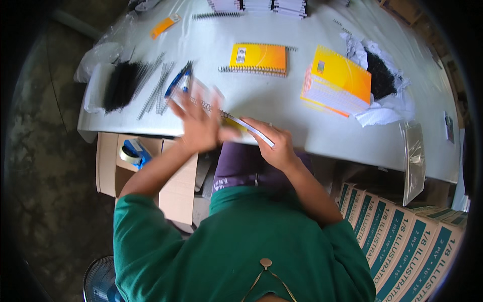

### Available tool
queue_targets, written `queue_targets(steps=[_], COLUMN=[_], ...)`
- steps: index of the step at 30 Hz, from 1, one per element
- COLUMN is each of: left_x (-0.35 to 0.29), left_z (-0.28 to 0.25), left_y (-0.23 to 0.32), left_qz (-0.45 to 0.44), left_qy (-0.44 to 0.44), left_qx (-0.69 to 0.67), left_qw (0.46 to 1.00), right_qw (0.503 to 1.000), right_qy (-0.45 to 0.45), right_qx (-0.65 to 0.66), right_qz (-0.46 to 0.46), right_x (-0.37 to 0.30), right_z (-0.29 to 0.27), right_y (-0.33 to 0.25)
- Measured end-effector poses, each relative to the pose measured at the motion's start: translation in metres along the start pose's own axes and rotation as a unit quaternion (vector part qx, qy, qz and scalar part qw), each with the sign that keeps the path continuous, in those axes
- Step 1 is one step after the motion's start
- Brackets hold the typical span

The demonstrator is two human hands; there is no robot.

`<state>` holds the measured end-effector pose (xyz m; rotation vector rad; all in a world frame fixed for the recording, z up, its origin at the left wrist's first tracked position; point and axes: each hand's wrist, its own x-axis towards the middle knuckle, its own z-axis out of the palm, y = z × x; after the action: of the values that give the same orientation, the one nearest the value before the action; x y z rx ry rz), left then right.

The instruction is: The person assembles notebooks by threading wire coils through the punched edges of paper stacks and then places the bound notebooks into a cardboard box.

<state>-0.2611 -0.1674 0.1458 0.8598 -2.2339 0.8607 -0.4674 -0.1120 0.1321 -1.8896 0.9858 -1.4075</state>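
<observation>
Here's the right hand [276, 146], fingers and thumb pinching the notebook [259, 132] over the table's near edge, in front of the lap. It's tilted nearly on edge, a white strip of pages on show with a patch of yellow cover below. Off its far left end runs a coil [204, 104], slanting up and away across the table [302, 30].

And the left hand [198, 123] – all blur, fingers spread wide beside that coil! Whether its thumb touches the coil, I cannot tell; the smear hides it.

Just beyond the left fingertips lies a blue tool [179, 80], next to loose coils [151, 90] and a dark bundle [122, 85] in clear plastic. Dead centre, farther back, a yellow-orange pad [261, 56] lies flat, coil along its near side.

Over on the right – a tall stack [342, 80] of the same colours, just beside a black heap [380, 75] in crumpled white paper. Down below left, a blue tape dispenser [136, 151] sits at a cardboard box [106, 166]; cartons [402, 236] line up lower right.
</observation>
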Motion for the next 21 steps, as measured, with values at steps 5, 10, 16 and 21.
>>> queue_targets(steps=[5,10,16,21], left_x=[-0.04,-0.011,-0.013,-0.021], left_z=[-0.004,-0.001,-0.005,0.014], left_y=[0.037,0.033,0.049,0.057], left_qz=[0.108,-0.011,0.086,0.006], left_qy=[-0.1,-0.016,-0.032,-0.164], left_qx=[-0.138,-0.08,-0.156,-0.338], left_qw=[0.979,0.997,0.984,0.927], right_qw=[1.0,0.996,0.999,0.999], right_qy=[-0.011,-0.042,-0.027,-0.039], right_qx=[-0.005,-0.037,-0.009,0.02], right_qz=[-0.027,-0.062,-0.038,-0.015], right_x=[0.003,0.005,0.011,0.008], right_z=[0.004,0.003,-0.001,0.009], right_y=[0.003,-0.001,0.005,0.007])
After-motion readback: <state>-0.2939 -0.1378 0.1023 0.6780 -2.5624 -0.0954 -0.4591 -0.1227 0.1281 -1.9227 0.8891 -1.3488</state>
